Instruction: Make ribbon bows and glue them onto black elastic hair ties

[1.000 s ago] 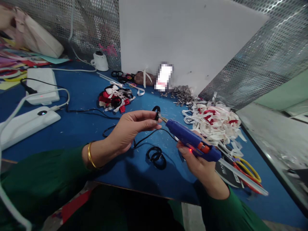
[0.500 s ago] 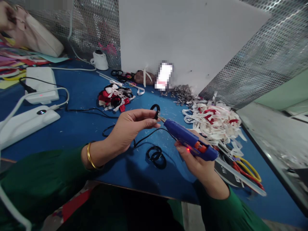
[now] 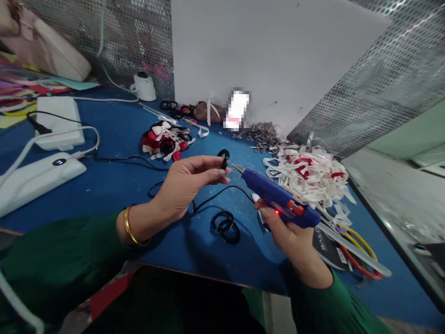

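Between thumb and fingertips, my left hand [image 3: 187, 185] pinches a black hair tie [image 3: 225, 157], held up over the blue table [image 3: 146, 253]. My right hand [image 3: 288, 236] is wrapped around a blue hot glue gun [image 3: 271, 192] with a red light lit on its side. The gun's metal nozzle [image 3: 238, 169] points at the hair tie, a small gap apart from it. A long translucent glue stick [image 3: 358, 250] sticks out of the gun's back. Below the hands, several black hair ties [image 3: 225, 226] lie on the table.
White ribbon bows [image 3: 309, 176] are heaped at right, beside red-and-yellow-handled tools [image 3: 361, 260]. A pile of finished-looking bow ties [image 3: 167, 139] lies left of centre. Two white power units [image 3: 41, 181] with cables stand at left. A lit phone [image 3: 237, 109] leans at the back. Another person's hand [image 3: 9, 18] touches a pink bag [image 3: 52, 46].
My right hand has drawn the glue gun slightly back to the right, so its nozzle has come away from the hair tie. My left hand has barely moved.
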A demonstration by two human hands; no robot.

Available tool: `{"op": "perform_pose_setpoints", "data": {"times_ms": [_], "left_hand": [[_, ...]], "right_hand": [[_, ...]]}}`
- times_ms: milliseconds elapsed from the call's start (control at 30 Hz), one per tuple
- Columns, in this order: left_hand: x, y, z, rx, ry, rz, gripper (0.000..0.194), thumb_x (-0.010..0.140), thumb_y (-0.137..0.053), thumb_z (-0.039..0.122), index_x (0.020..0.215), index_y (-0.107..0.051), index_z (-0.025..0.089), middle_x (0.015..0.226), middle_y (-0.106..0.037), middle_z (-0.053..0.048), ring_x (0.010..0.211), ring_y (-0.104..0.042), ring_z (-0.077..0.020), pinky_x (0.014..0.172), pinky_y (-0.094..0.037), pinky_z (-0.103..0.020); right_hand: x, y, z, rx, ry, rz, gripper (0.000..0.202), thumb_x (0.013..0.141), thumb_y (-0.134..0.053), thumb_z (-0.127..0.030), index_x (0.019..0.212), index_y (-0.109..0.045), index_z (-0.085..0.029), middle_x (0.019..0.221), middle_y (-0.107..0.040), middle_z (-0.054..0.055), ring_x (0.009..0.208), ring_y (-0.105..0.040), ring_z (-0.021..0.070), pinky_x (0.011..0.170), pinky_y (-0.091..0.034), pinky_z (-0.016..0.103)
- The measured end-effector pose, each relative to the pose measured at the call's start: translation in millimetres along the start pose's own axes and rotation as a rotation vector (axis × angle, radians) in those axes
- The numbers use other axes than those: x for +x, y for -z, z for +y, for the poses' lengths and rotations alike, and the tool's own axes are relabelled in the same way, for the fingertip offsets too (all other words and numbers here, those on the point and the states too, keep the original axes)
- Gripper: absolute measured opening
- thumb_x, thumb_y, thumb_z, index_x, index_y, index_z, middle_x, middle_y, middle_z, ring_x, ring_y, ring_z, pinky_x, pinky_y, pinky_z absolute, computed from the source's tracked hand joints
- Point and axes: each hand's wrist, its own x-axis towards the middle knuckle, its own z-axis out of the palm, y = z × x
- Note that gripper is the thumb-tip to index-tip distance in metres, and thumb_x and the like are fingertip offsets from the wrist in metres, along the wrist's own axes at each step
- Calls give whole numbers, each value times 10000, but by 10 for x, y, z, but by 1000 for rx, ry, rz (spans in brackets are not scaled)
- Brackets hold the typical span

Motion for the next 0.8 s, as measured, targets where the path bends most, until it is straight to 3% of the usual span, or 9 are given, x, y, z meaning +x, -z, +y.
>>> {"op": "perform_pose_setpoints", "data": {"times_ms": [300, 633, 800], "left_hand": [[-8, -10, 11, 72, -68, 14, 265, 715, -845, 233, 964, -779, 170, 874, -790, -47, 720, -754, -200, 798, -613, -367], [-30, -37, 53, 184, -120, 23, 243, 724, -827, 211, 957, -779, 163, 832, -782, -39, 686, -741, -193, 749, -617, -357], [-7, -11, 35, 202, -106, 35, 234, 732, -826, 212, 958, -782, 166, 842, -783, -36, 704, -746, -186, 756, -611, -331]], "right_hand": [[0, 7, -34, -110, 13, -43, 105, 885, -705, -312, 928, -636, -245, 823, -693, 6, 707, -643, 171, 637, -482, 294], [60, 21, -95, -223, 111, -78, 172, 870, -712, -376, 917, -623, -236, 823, -687, 21, 690, -642, 171, 587, -441, 287], [58, 51, -114, -151, 132, -124, 168, 852, -729, -369, 886, -643, -229, 771, -661, 12, 625, -613, 157, 571, -440, 293]]}}
